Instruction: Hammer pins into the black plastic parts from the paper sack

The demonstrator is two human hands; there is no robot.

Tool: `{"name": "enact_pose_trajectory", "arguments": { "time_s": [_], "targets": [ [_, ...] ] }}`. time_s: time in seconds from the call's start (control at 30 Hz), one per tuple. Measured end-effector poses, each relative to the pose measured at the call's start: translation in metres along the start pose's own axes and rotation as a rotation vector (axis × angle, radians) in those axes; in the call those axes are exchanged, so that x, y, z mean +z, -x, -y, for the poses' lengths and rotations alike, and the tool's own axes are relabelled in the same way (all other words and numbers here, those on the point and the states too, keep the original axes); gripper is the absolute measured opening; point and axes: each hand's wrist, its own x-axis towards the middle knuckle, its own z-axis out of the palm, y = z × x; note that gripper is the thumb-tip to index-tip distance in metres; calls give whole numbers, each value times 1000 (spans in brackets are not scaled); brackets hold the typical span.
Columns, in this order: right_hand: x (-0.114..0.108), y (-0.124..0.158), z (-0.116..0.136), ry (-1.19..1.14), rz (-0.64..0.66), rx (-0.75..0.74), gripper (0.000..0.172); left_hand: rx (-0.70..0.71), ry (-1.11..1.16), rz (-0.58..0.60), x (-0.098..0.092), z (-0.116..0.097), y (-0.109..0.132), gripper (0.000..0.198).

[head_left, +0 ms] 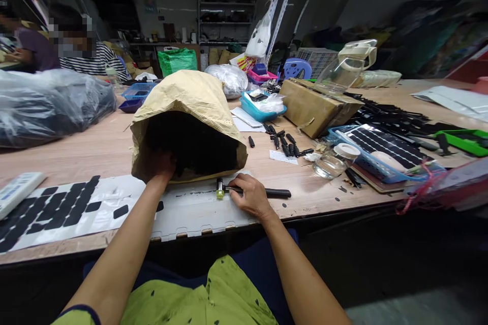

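Note:
My left hand [164, 163] reaches into the mouth of a large brown paper bag [190, 89] lying on its side on the table. Its fingers are lost in the bag's dark inside, so what it touches cannot be seen. My right hand [249, 194] rests in front of the bag, its fingers curled over the shaft of a small hammer [280, 193]. The hammer lies across a pale board [190, 218], its head with a yellow-green face pointing left. Left of the board, a white sheet [110, 195] bears rows of black adhesive pads.
Several black handle-like parts [285, 143] lie right of the bag. Beyond them stand a cardboard box [310, 106], a clear jar [330, 166] and a blue basket [381, 160]. A plastic-wrapped bundle [57, 106] sits far left, near a person in a striped top [109, 61].

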Motion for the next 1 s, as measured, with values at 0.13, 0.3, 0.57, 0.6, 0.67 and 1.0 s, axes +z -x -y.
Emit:
{"name": "enact_pose_trajectory", "arguments": {
  "time_s": [0.13,0.3,0.57,0.6,0.67,1.0],
  "targets": [
    [-1,0,0,2,5,5,12,-54,115,-48,-22,-2,23,33],
    [-2,2,3,25,-3,-13,13,298,322,14,-42,-21,74,27],
    [-4,4,1,129,1,-51,7,370,553,255,-6,-31,111,25],
    [-7,5,2,119,7,-62,7,345,588,253,-5,-30,111,27],
    [-13,7,6,69,-5,-69,10,316,617,259,-4,-29,110,24],
    [-16,27,73,-289,-117,9,25,318,713,362,-3,-25,112,21]
  ]
}}
